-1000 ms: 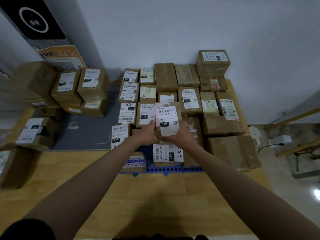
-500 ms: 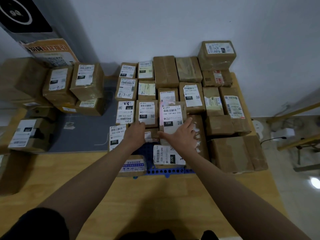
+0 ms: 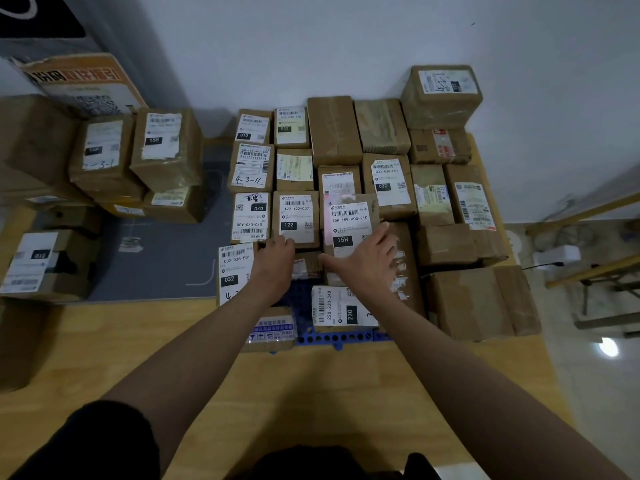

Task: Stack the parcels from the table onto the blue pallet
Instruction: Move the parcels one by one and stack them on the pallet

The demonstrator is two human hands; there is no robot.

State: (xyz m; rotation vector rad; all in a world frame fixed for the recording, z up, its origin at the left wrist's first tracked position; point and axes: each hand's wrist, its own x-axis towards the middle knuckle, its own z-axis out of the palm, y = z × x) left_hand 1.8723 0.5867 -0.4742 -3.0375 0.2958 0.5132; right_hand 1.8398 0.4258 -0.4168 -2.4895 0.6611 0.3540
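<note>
Change since one second earlier: the parcel marked 15H (image 3: 348, 225), then held upright between both hands, now lies label-up on the stacked parcels; both hands have let go of it.

Right hand (image 3: 367, 263): released, fingers spread and straight, resting on the near right part of that parcel and over the carton beside it.

Left hand (image 3: 273, 263): seen from the back, fingertips at the near edge of the parcel marked 122 (image 3: 295, 220); cannot tell whether the fingers curl on anything.

Blue pallet (image 3: 334, 337): beyond the far edge of the wooden bench (image 3: 311, 386), mostly covered by brown cartons in rows reaching the white wall (image 3: 346, 43); only its perforated near edge and a patch between the hands show.

Parcel marked 220 (image 3: 341, 306): at the pallet's near edge, just below the right wrist.

Parcel marked 032 (image 3: 233, 271): at the stack's near left corner.

Further cartons: stacked apart on the left, beside a grey mat (image 3: 156, 258).
</note>
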